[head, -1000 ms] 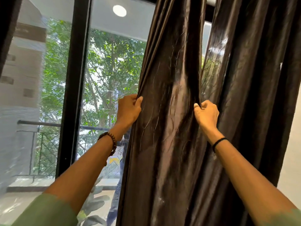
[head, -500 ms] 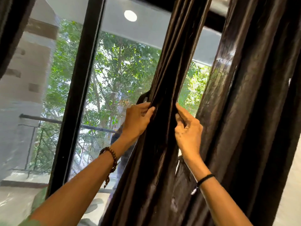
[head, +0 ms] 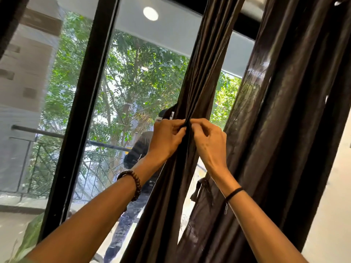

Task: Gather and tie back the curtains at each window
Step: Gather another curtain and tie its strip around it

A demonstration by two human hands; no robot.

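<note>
While pinching at mid-height, left hand (head: 167, 137) and right hand (head: 208, 139) both clenched on gathered curtain (head: 191, 88), fingertips nearly touching. Bundle long axis near upright, tilted, running up from hands; loose panel (head: 281, 130) hanging right. Hands equally near. Tie itself hard to make out: dark strap (head: 169, 112) peeking far left, partly hidden

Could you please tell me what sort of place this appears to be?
Probably an upper-floor room beside a balcony: dark curtains hang at a tall black-framed window, with a railing and trees outside.
</note>
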